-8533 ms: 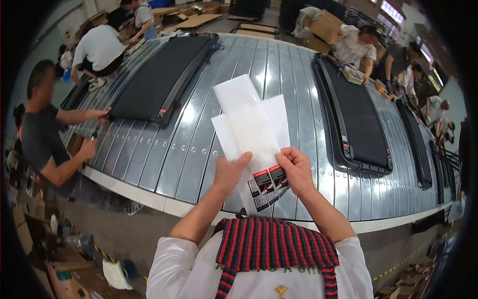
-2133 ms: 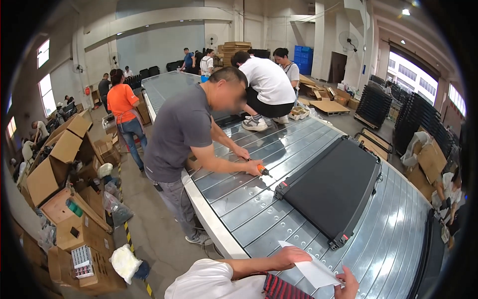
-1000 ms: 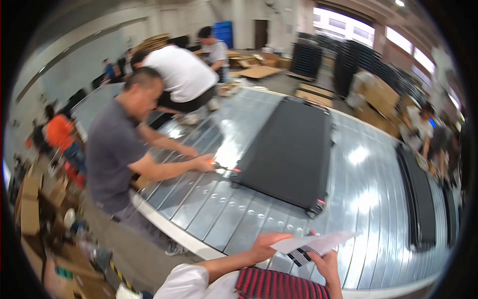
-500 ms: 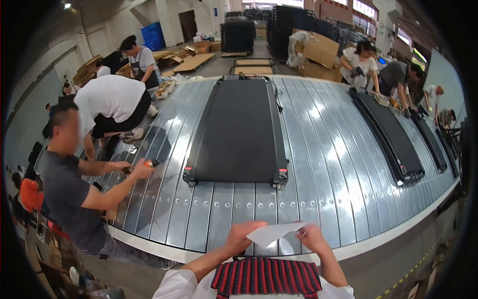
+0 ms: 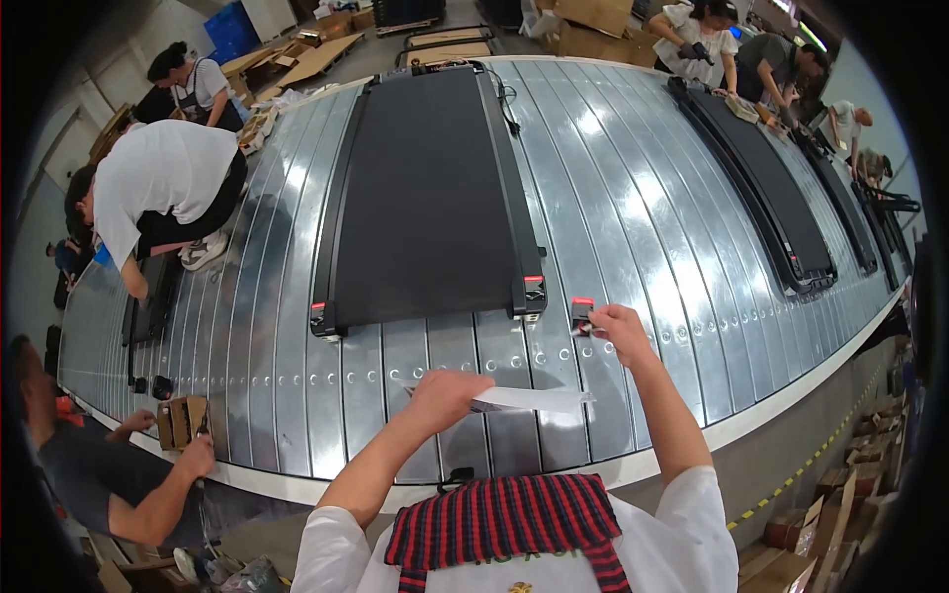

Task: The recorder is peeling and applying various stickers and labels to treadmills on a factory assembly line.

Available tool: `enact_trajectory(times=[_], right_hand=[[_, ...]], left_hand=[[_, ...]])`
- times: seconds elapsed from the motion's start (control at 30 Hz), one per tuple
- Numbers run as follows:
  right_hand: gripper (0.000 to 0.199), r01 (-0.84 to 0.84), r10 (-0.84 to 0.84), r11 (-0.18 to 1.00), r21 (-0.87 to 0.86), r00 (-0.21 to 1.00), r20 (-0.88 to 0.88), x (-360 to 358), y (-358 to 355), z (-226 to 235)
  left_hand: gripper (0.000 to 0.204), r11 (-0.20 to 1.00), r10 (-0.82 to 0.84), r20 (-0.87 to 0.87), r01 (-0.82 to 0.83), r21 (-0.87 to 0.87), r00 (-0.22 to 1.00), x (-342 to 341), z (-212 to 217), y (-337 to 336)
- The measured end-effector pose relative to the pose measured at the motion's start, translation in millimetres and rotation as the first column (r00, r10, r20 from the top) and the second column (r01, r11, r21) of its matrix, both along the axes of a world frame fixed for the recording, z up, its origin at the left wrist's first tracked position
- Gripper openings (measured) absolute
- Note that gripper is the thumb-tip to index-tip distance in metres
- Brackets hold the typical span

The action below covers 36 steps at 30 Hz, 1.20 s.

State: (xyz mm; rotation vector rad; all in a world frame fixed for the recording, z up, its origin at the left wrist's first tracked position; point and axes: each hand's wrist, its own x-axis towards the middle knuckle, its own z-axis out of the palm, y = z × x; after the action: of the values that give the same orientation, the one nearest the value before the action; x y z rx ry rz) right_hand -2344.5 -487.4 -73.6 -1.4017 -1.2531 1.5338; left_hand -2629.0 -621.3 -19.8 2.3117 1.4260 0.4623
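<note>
My left hand [image 5: 450,397] is closed on one end of a white paper sheet [image 5: 539,399], which stretches to the right above the metal rollers. My right hand [image 5: 623,333] is raised farther out and pinches a small black-and-red label [image 5: 583,312] between its fingertips. The label is apart from the sheet. Left of it lies a black treadmill base [image 5: 430,198] with a wide flat belt. Similar red-and-black labels show on its two near corners, the right one [image 5: 534,287] closest to my right hand.
The bases rest on a silver slatted conveyor [image 5: 633,247] with a white edge. More black treadmill bases [image 5: 766,188] are at the right. At the left, a person in white [image 5: 173,178] bends over the line; another works beside a small cardboard box [image 5: 182,422]. Cartons stand lower right.
My right hand has left the sheet and moved forward, now pinching a label. My left hand keeps the sheet. The view has shifted, and the person at left has turned to a cardboard box.
</note>
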Motion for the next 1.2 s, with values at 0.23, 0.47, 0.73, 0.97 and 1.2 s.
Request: enact_trajectory(times=[0.23, 0.47, 0.73, 0.97, 1.2], right_hand=[[0.009, -0.113, 0.098, 0.977, -0.182, 0.991, -0.090, -54, 104, -33], [0.009, -0.169, 0.143, 0.941, -0.294, 0.984, -0.107, -83, 142, -41], [0.008, -0.176, 0.155, 0.920, -0.351, 0.984, -0.086, -88, 152, -46], [0.007, -0.152, 0.157, 0.922, -0.355, 0.988, -0.016, -89, 153, -50], [0.008, -0.168, 0.172, 0.929, -0.330, 0.985, -0.019, -86, 154, -57]], left_hand=[[0.010, 0.998, -0.043, -0.066, 0.046, 0.050, 0.997, 0, -38, 83], [0.008, 0.998, -0.037, -0.074, 0.041, 0.051, 0.997, 5, -60, 151], [0.009, 0.996, -0.090, -0.115, 0.091, 0.000, 0.989, 11, -77, 181], [0.010, 0.993, -0.114, -0.156, 0.110, -0.029, 0.981, 12, -78, 186], [0.008, 0.992, -0.122, -0.192, 0.118, -0.033, 0.974, 14, -77, 190]])
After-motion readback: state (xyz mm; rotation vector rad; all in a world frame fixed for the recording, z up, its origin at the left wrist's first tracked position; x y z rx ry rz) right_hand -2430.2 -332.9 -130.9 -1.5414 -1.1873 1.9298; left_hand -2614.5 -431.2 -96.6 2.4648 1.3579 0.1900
